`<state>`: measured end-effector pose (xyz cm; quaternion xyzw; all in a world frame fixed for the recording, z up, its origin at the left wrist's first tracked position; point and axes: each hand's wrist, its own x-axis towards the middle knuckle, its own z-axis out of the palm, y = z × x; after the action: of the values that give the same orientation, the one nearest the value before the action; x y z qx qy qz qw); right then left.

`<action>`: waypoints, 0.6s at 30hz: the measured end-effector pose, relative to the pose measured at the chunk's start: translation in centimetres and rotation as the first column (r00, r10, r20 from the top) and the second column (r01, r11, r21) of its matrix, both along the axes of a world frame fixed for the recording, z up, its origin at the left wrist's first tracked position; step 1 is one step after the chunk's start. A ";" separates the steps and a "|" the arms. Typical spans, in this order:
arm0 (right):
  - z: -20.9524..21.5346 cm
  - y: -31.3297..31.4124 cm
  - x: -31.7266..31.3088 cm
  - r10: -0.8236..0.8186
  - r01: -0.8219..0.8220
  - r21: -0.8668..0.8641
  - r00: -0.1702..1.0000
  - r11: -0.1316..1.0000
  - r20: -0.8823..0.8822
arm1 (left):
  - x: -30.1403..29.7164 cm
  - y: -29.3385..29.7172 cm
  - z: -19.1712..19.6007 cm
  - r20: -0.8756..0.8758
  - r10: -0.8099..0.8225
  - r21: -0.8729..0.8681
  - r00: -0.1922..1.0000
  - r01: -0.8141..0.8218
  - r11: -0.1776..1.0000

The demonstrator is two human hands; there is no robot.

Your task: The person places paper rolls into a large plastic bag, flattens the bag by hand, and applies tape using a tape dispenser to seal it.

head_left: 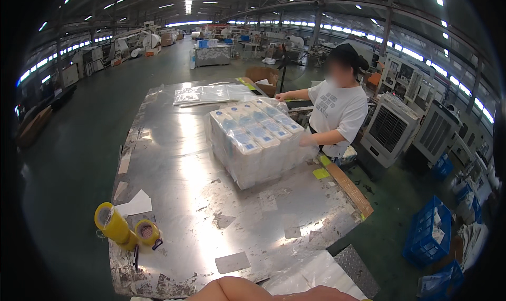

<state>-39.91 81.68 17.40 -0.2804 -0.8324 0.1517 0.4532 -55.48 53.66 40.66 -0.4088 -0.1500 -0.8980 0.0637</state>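
Note:
Along the lower edge, bare skin of my arms (pixel 229 289) shows, cut off by the frame; neither of my hands can be made out. Closest to them is a sheet of clear plastic film (pixel 316 274) at the near edge of the metal table (pixel 253 222). Farther off on the table stands a large clear-wrapped bundle (pixel 253 143) of white packs with blue printing on top. A co-worker in a white T-shirt (pixel 340 106) stands at its right side, one hand at its far corner and the other at its right end.
Yellow tape rolls (pixel 118 227) stand at the table's left corner beside a white paper scrap (pixel 138 203). Flat plastic bags (pixel 211 94) lie at the far end. A cardboard strip (pixel 348 188) lines the right edge. Blue crates (pixel 429 230) and an air cooler (pixel 389 127) stand to the right.

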 end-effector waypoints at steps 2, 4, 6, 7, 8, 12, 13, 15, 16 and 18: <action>0.4 -0.3 -0.8 -0.009 0.009 0.018 1.000 1.000 0.009 | -0.8 -0.6 -0.1 -0.029 0.043 -0.006 0.999 -0.044 0.999; 0.8 -0.6 -0.7 -0.016 0.015 0.039 1.000 0.999 0.018 | -1.5 -0.9 -0.6 -0.055 0.066 0.020 0.996 -0.065 0.998; 1.2 -0.8 -0.7 -0.022 0.020 0.054 0.999 0.998 0.033 | -1.8 -1.7 -0.5 -0.027 0.045 -0.007 0.999 -0.045 0.999; 1.2 -1.0 -0.8 -0.026 0.025 0.053 0.999 0.998 0.029 | -2.0 -2.2 -0.4 0.000 0.023 -0.033 1.000 -0.023 0.999; 1.4 -1.0 -0.7 -0.036 0.034 0.062 0.999 0.997 0.030 | -2.7 -2.1 -0.7 -0.041 0.009 -0.001 0.999 -0.009 1.000; 1.2 -1.3 -0.7 -0.032 0.033 0.055 0.999 0.998 -0.010 | -5.2 -2.3 -1.3 -0.048 -0.048 0.008 0.998 0.048 0.999; 0.5 -1.0 -0.9 -0.010 0.012 0.041 0.999 0.999 -0.047 | -5.6 -2.5 -1.4 -0.045 -0.052 -0.001 0.998 0.052 0.999; -0.6 -0.6 -0.9 0.013 -0.008 0.040 0.991 0.999 -0.134 | -6.3 -3.0 -1.4 -0.058 -0.069 -0.005 0.996 0.069 0.998; -1.1 -0.7 -0.9 0.008 -0.026 -0.102 0.985 0.994 -0.172 | -6.9 -2.9 -1.4 -0.065 -0.080 -0.006 0.995 0.079 0.997; -0.7 -1.2 -1.7 0.003 -0.063 -0.191 0.954 0.980 -0.298 | -7.7 -2.5 -1.6 -0.100 -0.097 -0.004 0.990 0.097 0.995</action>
<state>-41.63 80.43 16.74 -0.2845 -0.7402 0.2819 0.5401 -63.17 51.12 39.02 -0.4600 -0.1262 -0.8785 0.0275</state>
